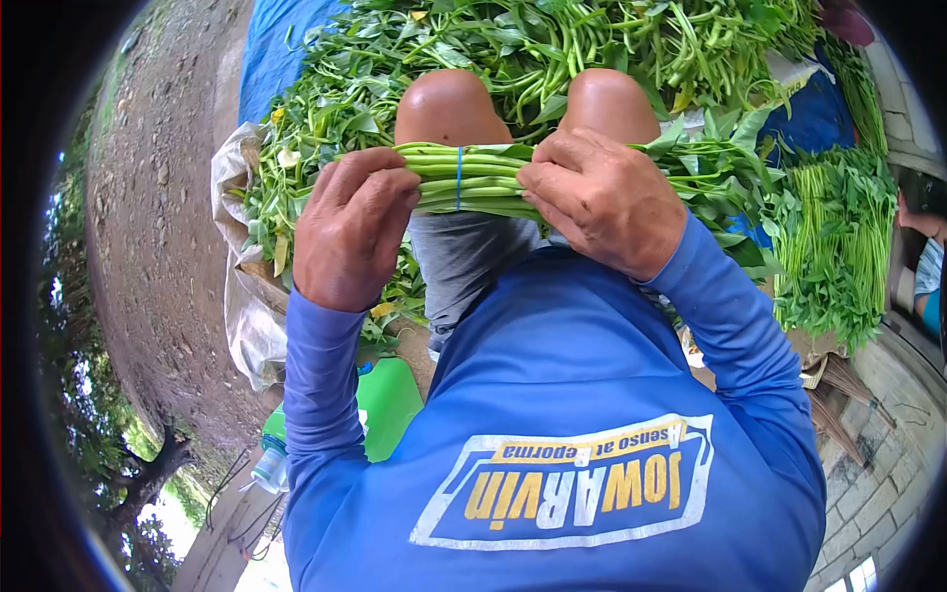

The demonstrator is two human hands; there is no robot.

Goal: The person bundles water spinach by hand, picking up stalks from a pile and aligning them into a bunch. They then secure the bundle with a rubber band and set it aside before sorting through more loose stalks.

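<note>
A bundle of long green leafy-vegetable stems [477, 184], with a blue rubber band [459, 179] around it, lies sideways in front of my knees. My left hand [353, 229] is closed on the cut-stem end. Around the stems near the leafy end wraps my right hand [609, 200], its fingers bent over them. The leaves [725, 168] of the bundle spread out past my right hand. Both palms' inner sides are hidden.
A large heap of loose greens [533, 44] lies beyond my knees on a blue sheet [281, 49]. Bundled greens [829, 242] are stacked at the right. A white sack [247, 316] and a green plastic container [393, 409] are at the left. Part of another person [927, 222] shows at far right.
</note>
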